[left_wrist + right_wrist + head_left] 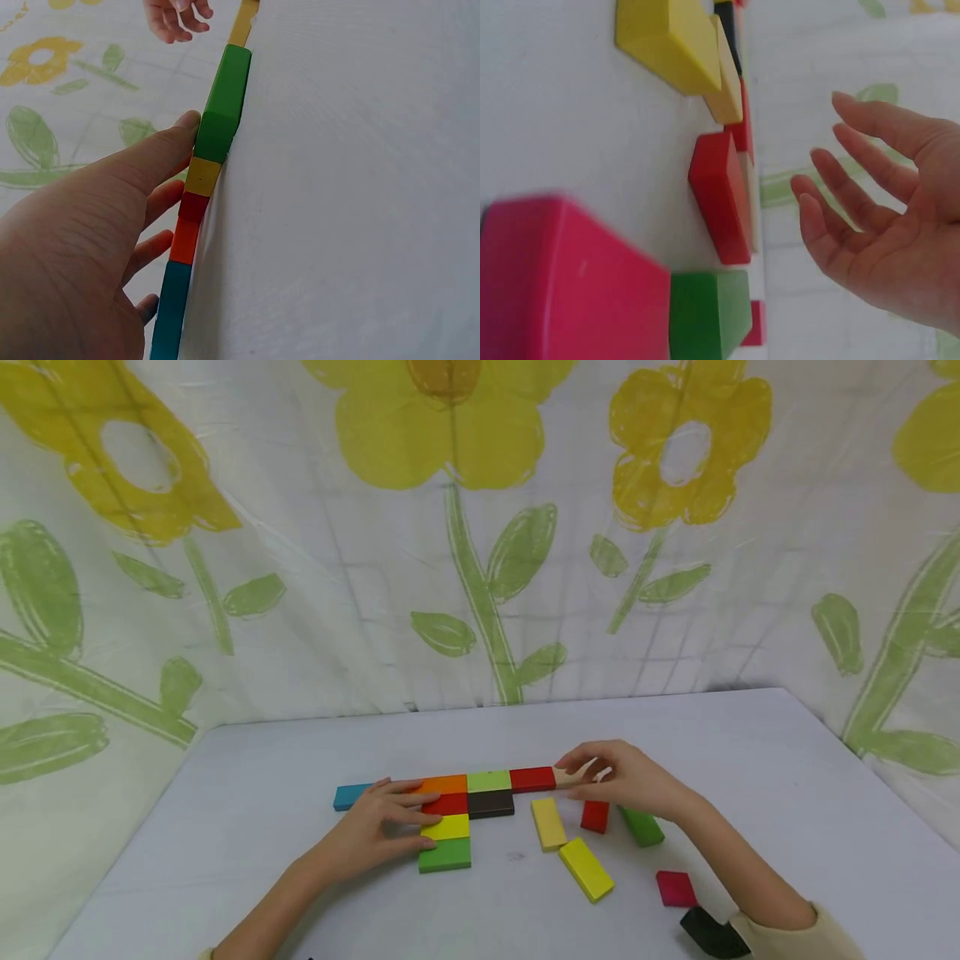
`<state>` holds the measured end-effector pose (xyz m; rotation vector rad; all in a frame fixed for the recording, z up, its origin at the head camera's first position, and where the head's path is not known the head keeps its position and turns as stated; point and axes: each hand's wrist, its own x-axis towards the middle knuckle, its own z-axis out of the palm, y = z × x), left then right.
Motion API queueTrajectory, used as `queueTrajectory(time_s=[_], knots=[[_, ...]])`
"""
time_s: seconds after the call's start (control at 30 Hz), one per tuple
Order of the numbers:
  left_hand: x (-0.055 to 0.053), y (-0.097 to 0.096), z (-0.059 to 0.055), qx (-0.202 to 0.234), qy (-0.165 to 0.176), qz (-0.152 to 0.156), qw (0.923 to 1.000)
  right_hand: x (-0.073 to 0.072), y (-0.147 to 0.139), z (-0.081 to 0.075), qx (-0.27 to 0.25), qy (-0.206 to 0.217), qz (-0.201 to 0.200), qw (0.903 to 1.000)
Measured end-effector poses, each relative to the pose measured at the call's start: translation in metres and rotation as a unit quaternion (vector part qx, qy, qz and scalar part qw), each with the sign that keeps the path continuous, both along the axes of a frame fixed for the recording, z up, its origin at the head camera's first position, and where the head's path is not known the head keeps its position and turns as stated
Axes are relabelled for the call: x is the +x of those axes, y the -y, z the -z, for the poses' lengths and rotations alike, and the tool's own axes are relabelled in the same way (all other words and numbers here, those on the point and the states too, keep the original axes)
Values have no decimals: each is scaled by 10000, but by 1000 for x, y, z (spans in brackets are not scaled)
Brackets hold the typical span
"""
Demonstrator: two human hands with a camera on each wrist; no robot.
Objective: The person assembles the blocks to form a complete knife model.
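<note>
The cream block [566, 779] lies flat, right of centre in the frame, at the right end of a row, beside the end red block [532, 779]. Whether the two meet flush I can't fairly say, since my fingertips mask part of it. My right hand [632, 779] hovers there, fingers loosely bent and released, grasping nothing; the right wrist view shows them clear of every block. To do this well, I'd judge, a light push along the row's line is enough, with my knuckles high so as not to knock the loose red block [596, 817] just below.

My left hand [367, 828] spreads at centre frame, fingers extended, gripping nothing, their tips at the orange block [442, 784], inner red block [450, 804], yellow block [452, 827] and green block [446, 857]. Gentle, even pressure should stop these skewing. The lime block [488, 782] sits right of the orange one, the black block [491, 804] below it, the blue block [349, 797] at the row's left end.

Toward lower right lie the tan block [549, 825], the tilted yellow block [587, 869], another green block [643, 827], and the pink block [677, 888] and dark block [711, 932] near my sleeve [798, 935]. A flowered cloth [360, 577] fills the upper frame.
</note>
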<state>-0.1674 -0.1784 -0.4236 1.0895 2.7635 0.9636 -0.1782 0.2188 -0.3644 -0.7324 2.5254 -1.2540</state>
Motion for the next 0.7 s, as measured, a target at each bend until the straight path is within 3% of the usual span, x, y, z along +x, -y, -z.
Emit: queueTrajectory(time_s=[0.4, 0.7], knots=[[0, -1, -1, 56, -67, 30, 10000, 2, -22, 5, 76, 130, 375, 9992], [0, -1, -1, 44, -65, 28, 10000, 1, -28, 11, 197, 294, 284, 9990]])
